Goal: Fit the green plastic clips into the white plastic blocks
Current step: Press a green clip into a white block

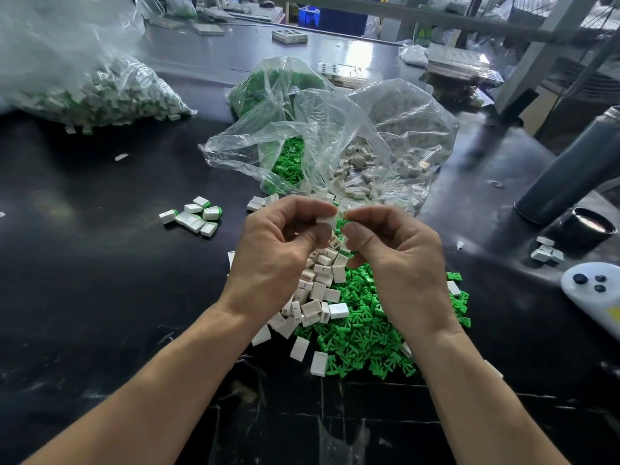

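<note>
A white block [326,221] is pinched in the left hand [278,253] above the loose pile of blocks [318,290], with the right hand [396,260] pinching a green clip [347,219] against it, likely lining it up. Spare green clips [362,333] lie right of that pile, finished pieces [198,214] to its left, both within reach.

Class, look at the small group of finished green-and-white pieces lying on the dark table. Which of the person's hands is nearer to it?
Left. The left hand is just right of the finished pieces; the right hand lies farther right, beyond the left.
</note>
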A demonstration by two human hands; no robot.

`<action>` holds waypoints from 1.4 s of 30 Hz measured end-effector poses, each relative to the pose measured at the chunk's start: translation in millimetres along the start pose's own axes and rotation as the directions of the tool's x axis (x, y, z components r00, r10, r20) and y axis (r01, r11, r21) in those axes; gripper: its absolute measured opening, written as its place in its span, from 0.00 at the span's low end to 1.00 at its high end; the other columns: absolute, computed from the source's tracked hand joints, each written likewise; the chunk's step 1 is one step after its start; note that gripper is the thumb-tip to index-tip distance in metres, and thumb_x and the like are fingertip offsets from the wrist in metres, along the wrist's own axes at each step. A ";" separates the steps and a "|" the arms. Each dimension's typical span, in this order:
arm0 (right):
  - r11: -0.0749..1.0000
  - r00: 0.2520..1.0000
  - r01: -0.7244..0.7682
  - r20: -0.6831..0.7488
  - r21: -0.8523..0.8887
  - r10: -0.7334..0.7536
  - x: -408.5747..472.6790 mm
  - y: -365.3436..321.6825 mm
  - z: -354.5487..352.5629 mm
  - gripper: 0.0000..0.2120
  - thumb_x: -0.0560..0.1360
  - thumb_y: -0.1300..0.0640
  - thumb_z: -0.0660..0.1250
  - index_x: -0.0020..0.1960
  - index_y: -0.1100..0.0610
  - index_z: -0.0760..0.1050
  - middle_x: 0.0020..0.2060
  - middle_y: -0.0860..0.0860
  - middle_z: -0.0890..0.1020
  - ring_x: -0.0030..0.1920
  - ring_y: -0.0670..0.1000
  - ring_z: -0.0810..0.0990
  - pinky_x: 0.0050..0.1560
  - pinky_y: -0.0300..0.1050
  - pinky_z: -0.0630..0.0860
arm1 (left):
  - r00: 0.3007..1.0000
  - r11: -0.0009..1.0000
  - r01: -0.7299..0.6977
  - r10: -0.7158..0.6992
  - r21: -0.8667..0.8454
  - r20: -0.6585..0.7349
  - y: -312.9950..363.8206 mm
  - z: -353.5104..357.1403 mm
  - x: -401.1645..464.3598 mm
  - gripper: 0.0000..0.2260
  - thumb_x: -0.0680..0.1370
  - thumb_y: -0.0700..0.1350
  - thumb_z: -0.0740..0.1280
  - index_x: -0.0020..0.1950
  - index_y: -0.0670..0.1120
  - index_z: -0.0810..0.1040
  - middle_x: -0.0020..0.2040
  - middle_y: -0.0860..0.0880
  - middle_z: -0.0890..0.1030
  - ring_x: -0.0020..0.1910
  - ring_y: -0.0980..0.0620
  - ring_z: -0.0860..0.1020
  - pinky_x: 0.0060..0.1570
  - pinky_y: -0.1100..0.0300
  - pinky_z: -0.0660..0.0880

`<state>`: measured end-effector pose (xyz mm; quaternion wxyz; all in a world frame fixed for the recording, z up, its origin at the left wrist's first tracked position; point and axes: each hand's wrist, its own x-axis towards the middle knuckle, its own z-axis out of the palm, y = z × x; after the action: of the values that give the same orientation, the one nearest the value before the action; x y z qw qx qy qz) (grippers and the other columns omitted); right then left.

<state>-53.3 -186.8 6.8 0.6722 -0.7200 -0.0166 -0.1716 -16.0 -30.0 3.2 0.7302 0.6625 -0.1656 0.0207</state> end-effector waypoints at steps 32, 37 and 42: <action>0.999 1.000 0.006 0.015 0.037 -0.006 -0.4 -2.2 -0.3 0.04 0.77 0.63 0.74 0.51 0.56 0.84 0.39 0.49 0.86 0.37 0.46 0.83 0.37 0.38 0.80 | 0.998 0.999 -0.011 0.008 0.049 0.060 -1.3 -5.5 0.5 0.05 0.76 0.38 0.75 0.50 0.47 0.83 0.47 0.48 0.86 0.45 0.48 0.83 0.48 0.57 0.80; 1.000 0.999 0.016 0.035 -0.006 -0.016 0.4 -2.0 -1.0 0.04 0.78 0.63 0.74 0.49 0.54 0.84 0.38 0.48 0.86 0.36 0.46 0.82 0.37 0.38 0.79 | 0.998 1.000 -0.006 0.005 0.022 0.058 0.6 -6.0 0.7 0.05 0.76 0.38 0.74 0.50 0.46 0.83 0.47 0.46 0.85 0.43 0.53 0.81 0.43 0.62 0.78; 0.985 0.997 0.070 0.033 -0.160 -0.065 -2.7 -1.2 1.9 0.04 0.78 0.61 0.74 0.51 0.53 0.83 0.40 0.48 0.86 0.37 0.46 0.83 0.38 0.38 0.80 | 0.999 0.999 -0.005 0.004 0.032 0.032 1.4 -5.7 1.4 0.05 0.76 0.36 0.75 0.49 0.45 0.84 0.43 0.51 0.86 0.40 0.58 0.82 0.41 0.66 0.77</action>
<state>-55.8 -184.2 7.1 0.6052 -0.7734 -0.0364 -0.1850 -13.8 -24.6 4.6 0.7167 0.6741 -0.1782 0.0145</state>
